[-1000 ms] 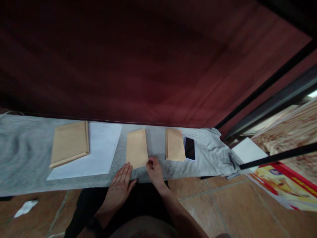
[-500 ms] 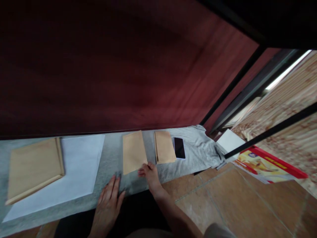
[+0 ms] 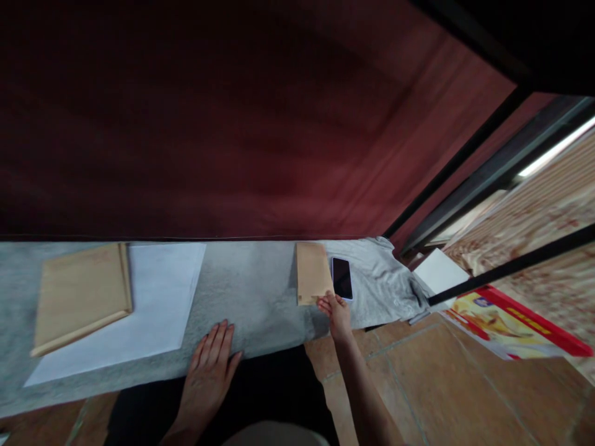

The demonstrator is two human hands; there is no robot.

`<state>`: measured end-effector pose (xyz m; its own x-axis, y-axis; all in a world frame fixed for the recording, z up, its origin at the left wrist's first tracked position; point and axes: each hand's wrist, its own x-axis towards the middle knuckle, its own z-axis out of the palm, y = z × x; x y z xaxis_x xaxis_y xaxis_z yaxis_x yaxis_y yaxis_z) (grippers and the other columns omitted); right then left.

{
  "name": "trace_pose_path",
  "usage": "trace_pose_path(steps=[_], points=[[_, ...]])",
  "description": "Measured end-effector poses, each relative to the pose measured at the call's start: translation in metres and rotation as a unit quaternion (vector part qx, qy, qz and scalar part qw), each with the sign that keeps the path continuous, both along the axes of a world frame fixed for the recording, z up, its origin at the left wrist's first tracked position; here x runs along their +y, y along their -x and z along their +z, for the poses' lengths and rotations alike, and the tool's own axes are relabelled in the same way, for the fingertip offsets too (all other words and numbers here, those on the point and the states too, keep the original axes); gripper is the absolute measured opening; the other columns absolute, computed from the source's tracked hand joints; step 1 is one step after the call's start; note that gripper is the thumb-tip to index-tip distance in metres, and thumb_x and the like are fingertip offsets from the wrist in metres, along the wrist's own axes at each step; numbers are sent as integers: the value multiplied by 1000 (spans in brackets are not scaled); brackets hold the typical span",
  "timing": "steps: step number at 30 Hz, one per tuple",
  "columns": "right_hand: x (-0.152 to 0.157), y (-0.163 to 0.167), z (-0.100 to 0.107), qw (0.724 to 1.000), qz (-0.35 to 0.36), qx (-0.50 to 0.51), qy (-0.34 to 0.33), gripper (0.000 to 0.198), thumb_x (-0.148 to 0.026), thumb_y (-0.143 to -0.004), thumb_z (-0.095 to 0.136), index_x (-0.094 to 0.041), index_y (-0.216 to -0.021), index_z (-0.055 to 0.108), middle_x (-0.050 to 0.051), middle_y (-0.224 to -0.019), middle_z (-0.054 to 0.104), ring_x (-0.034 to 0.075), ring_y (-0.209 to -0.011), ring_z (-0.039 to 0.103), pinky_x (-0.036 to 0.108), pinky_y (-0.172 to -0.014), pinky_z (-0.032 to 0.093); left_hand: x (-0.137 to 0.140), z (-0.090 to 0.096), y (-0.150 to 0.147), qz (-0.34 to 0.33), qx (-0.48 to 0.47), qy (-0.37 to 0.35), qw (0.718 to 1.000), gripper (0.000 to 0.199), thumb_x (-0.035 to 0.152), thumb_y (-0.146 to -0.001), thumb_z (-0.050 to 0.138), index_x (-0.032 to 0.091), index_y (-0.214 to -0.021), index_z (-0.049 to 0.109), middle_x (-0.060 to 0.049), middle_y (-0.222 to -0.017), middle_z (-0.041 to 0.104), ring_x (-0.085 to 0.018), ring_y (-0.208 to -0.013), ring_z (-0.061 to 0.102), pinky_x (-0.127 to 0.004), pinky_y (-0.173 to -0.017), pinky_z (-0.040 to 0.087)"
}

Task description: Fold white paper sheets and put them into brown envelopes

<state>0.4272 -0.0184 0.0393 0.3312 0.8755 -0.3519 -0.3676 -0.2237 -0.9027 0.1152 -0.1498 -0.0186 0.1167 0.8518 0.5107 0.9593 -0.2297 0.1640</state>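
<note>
My right hand (image 3: 335,311) pinches the near right corner of a brown paper envelope (image 3: 314,271), which lies on a small pile of similar envelopes. Right beside that pile is a phone (image 3: 342,279) with a dark screen, close to my fingertips. My left hand (image 3: 212,358) rests flat at the front edge of the grey cloth (image 3: 251,291), fingers stretched out, holding nothing. Further left, a larger stack of brown envelopes (image 3: 83,294) with folded flaps lies on white paper sheets (image 3: 162,297).
A dark red panel (image 3: 232,155) rises behind the cloth-covered surface. On the right are a black metal bar (image 3: 511,266), a white box (image 3: 440,271) and a red and yellow printed carton (image 3: 515,322) above the tiled floor (image 3: 446,378).
My right hand has carried the single envelope from the middle of the cloth rightward onto the small pile. My left hand stays flat. The view has shifted slightly.
</note>
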Motion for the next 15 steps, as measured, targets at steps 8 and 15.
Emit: trace_pose_path(steps=[8,15], points=[[-6,-6,-7,999,16,11,31,46,-57,-70,83,-16,-81,65,10,-78,78,19,-64,74,26,-58,60,1,0,0,6,15,7,1000,72,48,-101,37,16,-162,18,-18,-152,50,-34,-140,48,-53,-114,37],[-21,-13,-15,993,89,6,80,48,-63,-75,70,-16,-83,69,13,-82,78,20,-64,73,30,-60,59,-1,7,5,12,3,50,999,55,48,-102,38,18,-146,52,-13,-148,57,-30,-135,54,-47,-110,44]])
